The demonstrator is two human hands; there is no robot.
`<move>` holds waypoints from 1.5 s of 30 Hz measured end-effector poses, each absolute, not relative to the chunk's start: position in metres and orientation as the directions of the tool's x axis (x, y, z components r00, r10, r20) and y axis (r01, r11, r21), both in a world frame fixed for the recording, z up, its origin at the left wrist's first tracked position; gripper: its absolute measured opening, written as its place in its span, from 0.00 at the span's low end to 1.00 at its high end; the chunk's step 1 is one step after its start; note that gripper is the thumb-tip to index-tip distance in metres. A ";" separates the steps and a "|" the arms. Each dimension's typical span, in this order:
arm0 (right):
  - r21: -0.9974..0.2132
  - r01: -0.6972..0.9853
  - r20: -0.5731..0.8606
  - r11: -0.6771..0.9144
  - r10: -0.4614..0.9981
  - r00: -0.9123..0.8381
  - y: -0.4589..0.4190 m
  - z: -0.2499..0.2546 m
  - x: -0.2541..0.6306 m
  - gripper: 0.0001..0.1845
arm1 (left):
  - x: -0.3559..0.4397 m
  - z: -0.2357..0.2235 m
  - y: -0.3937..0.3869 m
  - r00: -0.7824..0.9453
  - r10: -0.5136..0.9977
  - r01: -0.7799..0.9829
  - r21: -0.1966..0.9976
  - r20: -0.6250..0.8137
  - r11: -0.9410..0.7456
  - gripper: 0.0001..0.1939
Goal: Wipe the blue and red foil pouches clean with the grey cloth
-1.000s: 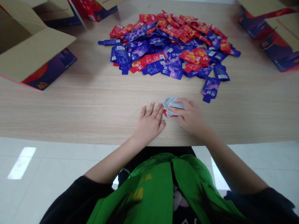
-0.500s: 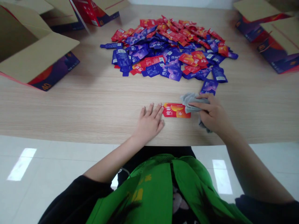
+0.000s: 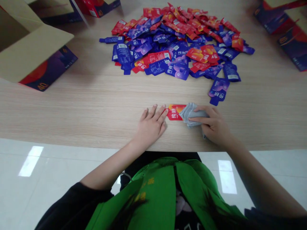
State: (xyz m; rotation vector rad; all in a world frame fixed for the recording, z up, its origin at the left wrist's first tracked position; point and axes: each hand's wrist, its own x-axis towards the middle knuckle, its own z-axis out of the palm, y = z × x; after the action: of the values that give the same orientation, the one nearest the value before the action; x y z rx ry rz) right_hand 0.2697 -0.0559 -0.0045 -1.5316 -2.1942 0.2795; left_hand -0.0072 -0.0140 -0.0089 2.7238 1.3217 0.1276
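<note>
A red and orange pouch (image 3: pixel 175 112) lies flat on the table near its front edge, its narrow end to the left. My left hand (image 3: pixel 151 123) rests flat with fingers spread, its fingertips on that narrow end. In my right hand (image 3: pixel 214 124) is a bunched grey cloth (image 3: pixel 190 114), pressed onto the right part of the pouch and covering it. Just beyond the right hand lies a single purple pouch (image 3: pixel 218 89).
A heap of red and purple pouches (image 3: pixel 177 68) spreads over the far middle of the wooden table (image 3: pixel 83 111). An open cardboard box (image 3: pixel 50 68) stands at the left, with more boxes behind it. Further boxes (image 3: pixel 294 44) stand at the far right.
My right hand has moved left with the cloth, which covers more of the red pouch. The left hand stays on the pouch's end. The view has shifted slightly.
</note>
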 end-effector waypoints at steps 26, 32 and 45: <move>-0.229 0.931 0.210 0.284 0.948 -0.238 -0.067 -0.001 0.264 0.26 | -0.006 -0.014 -0.014 0.604 0.796 0.782 0.163 0.042 -0.602 0.28; -0.361 0.915 0.209 0.182 0.972 -0.110 -0.062 0.001 0.293 0.25 | -0.005 -0.014 -0.016 0.610 0.791 0.780 0.145 0.039 -0.608 0.28; -0.153 0.957 0.225 0.247 0.952 -0.210 -0.041 -0.004 0.191 0.29 | -0.003 -0.013 -0.017 0.601 0.796 0.786 0.134 0.064 -0.604 0.27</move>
State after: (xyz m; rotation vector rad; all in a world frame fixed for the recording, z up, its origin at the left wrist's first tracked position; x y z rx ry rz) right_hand 0.1905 -0.0406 -0.0043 -1.7758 -2.2506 -0.0284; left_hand -0.0033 -0.0174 -0.0135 2.7281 1.3511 0.1790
